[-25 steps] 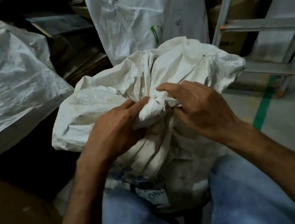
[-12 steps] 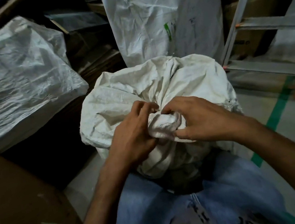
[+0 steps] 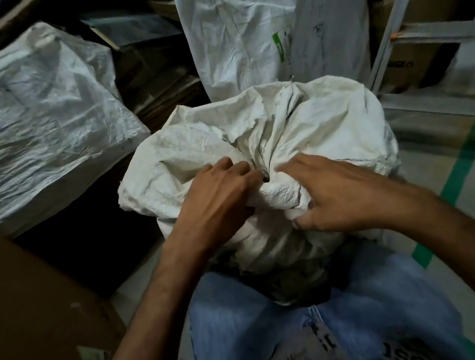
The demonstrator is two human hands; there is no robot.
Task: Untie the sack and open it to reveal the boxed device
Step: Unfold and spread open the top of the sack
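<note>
White woven sack (image 3: 184,156) is centre frame, upright between the person's knees, top bunched and tied off; knot (image 3: 281,195) not undone, contents not visible. Right hand (image 3: 342,195) is on the knot, thumb under and fingers curled over the twisted wad. Left hand (image 3: 221,203) is touching the knot's left side, fingers bent with the tips dug into the gathered folds; the thumb is hidden and the frame is blurred, so probably a pinch on the fabric, can't confirm. Blue jeans (image 3: 250,324) are directly below the sack. Left of the sack: a second white sack (image 3: 29,117) lying on its side. Below that, near the person's left forearm: a brown cardboard box (image 3: 18,302). Behind the sack: a taller white sack (image 3: 239,27) standing upright with a green mark. Right of the sack: a metal stepladder (image 3: 435,33) and a green tape line (image 3: 458,176) on the floor.
</note>
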